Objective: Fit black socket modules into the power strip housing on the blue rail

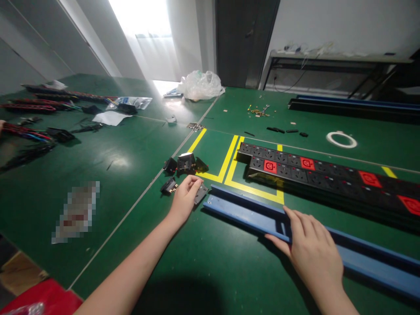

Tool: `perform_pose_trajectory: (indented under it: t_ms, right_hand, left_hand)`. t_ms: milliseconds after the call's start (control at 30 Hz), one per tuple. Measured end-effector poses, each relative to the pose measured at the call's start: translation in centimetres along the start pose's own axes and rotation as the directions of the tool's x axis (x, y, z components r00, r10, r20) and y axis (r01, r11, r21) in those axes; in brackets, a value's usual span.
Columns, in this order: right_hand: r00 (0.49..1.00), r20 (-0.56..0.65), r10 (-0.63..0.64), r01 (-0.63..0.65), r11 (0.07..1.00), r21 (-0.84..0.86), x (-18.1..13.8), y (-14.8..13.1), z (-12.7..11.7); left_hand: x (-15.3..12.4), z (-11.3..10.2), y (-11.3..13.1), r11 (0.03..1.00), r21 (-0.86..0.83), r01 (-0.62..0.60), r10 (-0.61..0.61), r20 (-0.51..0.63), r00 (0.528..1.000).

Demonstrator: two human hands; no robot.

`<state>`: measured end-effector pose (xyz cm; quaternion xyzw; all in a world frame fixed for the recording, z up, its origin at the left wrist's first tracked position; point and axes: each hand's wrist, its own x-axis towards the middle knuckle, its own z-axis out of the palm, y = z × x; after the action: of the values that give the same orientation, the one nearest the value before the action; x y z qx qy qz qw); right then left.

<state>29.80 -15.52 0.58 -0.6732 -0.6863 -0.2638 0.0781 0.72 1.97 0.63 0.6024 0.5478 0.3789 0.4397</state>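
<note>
Standing at the green table (197, 247), we had a long blue metal channel (243, 214) lying slantwise in front of us, its R end running out of view. Just beyond it, approx. parallel, lay two black outlet strips (315, 177) w/ red sockets, side by side, their L ends on the yellow tape (228, 159) marks. Wire bundles (29, 106) were spread over the far L of the tabletop. Our R hand (311, 249) was gripping the channel across its width, thumb at the near edge, fingers over the far wall. Our L hand (187, 192) was closed in a pinch on a grey socket module (201, 193), just beside the channel's L end. A clear plastic bag (201, 85) sat near the back edge. Loose black socket modules (186, 162) were clustered just past our L hand, some w/ brass contacts showing. Smaller yet: a white ring (330, 137) behind the strips, plus misc. brass-coloured bits (260, 111) farther back.
</note>
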Motion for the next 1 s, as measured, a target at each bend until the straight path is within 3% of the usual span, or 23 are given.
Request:
perform_pose_trajectory:
  t_ms: [100, 367, 667, 900, 1000]
  right_hand:
    - [1.000, -0.007, -0.001, 0.001, 1.000, 0.004, 0.0, 0.0, 0.0]
    - [1.000, 0.021, 0.012, -0.013, 1.000, 0.020, 0.0, -0.1, -0.3]
    - [1.000, 0.002, -0.005, 0.005, 1.000, 0.016, 0.1, 0.0, -0.2]
    - [1.000, -0.003, 0.002, -0.002, 1.000, 0.016, 0.1, -0.1, -0.2]
    - [1.000, -0.005, 0.002, -0.002, 1.000, 0.014, 0.1, -0.1, -0.2]
  left_hand:
    - [0.1, 0.3, 0.3, 0.996, 0.081, -0.033, 0.035, -0.027, 0.999]
    - [0.2, 1.1, 0.3, 0.998, 0.041, -0.057, 0.059, -0.033, 0.998]
    - [-0.4, 2.0, -0.1, 0.997, 0.044, -0.066, 0.071, -0.122, 0.990]
    - [0.0, 1.6, -0.3, 0.995, 0.098, -0.021, 0.022, -0.013, 1.000]
    - [0.1, 1.5, -0.2, 0.999, 0.045, -0.007, 0.006, 0.027, 1.000]
